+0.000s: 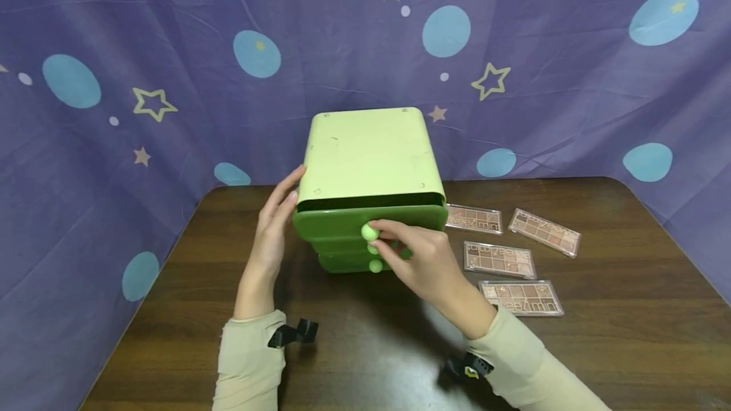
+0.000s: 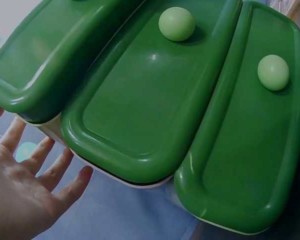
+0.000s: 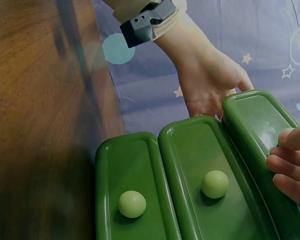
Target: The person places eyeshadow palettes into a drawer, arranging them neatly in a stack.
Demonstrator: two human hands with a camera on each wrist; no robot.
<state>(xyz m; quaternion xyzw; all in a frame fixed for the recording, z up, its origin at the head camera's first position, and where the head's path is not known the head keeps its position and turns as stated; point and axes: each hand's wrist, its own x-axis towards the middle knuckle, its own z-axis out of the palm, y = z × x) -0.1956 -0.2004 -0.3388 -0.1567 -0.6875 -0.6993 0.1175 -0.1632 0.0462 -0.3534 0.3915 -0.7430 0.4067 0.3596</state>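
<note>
A small chest of drawers with a pale green casing (image 1: 371, 154) and three dark green drawer fronts stands on the table. Its top drawer (image 1: 331, 223) juts out slightly, with a dark gap under the casing's front edge. My right hand (image 1: 429, 264) pinches that drawer's round light green knob (image 1: 369, 232) between thumb and fingers. Against the left side of the casing rests my left hand (image 1: 270, 236), its fingers extended. In the left wrist view, the middle knob (image 2: 176, 23) and bottom knob (image 2: 273, 72) are untouched. The drawer's inside is hidden.
To the right of the chest lie several clear-cased eyeshadow palettes (image 1: 499, 260) on the brown wooden table (image 1: 617, 335). Behind the table hangs a purple cloth (image 1: 354, 30) with stars and blue ovals. Each wrist wears a black strapped device (image 1: 294, 333).
</note>
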